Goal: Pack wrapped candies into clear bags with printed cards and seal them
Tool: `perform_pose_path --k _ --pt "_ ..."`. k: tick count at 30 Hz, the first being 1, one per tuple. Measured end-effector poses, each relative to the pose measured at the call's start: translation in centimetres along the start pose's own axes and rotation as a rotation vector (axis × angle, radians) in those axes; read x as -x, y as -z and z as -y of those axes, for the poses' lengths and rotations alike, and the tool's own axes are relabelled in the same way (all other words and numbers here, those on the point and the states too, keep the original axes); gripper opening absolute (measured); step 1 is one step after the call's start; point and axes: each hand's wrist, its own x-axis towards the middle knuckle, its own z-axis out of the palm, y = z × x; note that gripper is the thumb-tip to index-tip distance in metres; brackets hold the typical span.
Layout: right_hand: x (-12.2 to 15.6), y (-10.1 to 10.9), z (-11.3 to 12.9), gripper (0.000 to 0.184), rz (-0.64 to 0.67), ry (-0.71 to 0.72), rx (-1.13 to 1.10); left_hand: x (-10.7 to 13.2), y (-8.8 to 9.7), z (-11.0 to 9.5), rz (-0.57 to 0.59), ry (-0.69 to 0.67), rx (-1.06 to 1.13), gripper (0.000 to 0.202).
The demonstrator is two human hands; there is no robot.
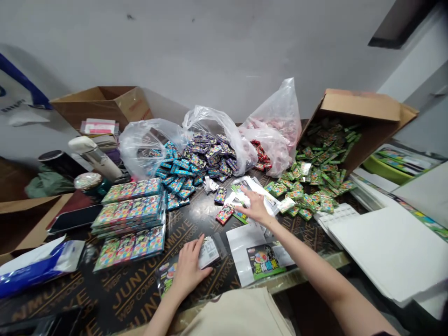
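A: How do the two hands stand?

B: Well apart. The left hand [190, 267] is at the lower middle of the frame, spread over a clear packet [210, 252] on the dark table [185, 225]. The right hand [257, 208] is higher and further right, fingers parted over some printed cards [241, 217].

A: Is either one clamped on something?

B: Not that I can see. The left lies across the packet's middle with its thumb out to the right. Nothing shows between the right hand's fingers and thumb, though I can't tell whether the tips touch the cards.

A: Which way does the packet point?

B: Its long axis slants from lower left to upper right, with the barcode end towards the frame's centre, on the right hand's side.

A: And the loose red box [224, 214]?

B: Near the frame's centre, just left of the right thumb and well up and to the right of the left hand, so the right is clearly nearer. It slants the same way as the packet. A purple box [220, 195] sits just above it.

A: Anything lower down?

B: A white sheet [238, 247], right of the packet and below the right hand.
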Motion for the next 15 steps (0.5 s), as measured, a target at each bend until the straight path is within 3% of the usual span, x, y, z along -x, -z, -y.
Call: perform_pose_path --k 3,6,9,12,15 --pt "1.3 -3.1 4.4 0.09 0.079 0.069 0.046 0.3 0.1 -0.4 0.006 0.013 0.024 0.085" --pt "1.9 -4.3 6.8 0.088 0.086 0.048 -0.005 0.8 0.7 -0.5 0.004 0.016 0.069 0.088" --pt "2.3 -3.3 8.0 0.084 0.069 0.088 -0.201 0.8 1.7 -1.1 -0.091 0.038 0.197 0.082" --pt "3.4 -1.2 9.6 0.083 0.128 0.257 -0.393 -0.2 2.6 -2.6 -0.272 0.117 0.488 0.062" --pt "4.8 0.5 11.4 0.085 0.248 0.395 -0.532 -1.6 3.0 -4.0 -0.269 0.317 0.925 0.055"
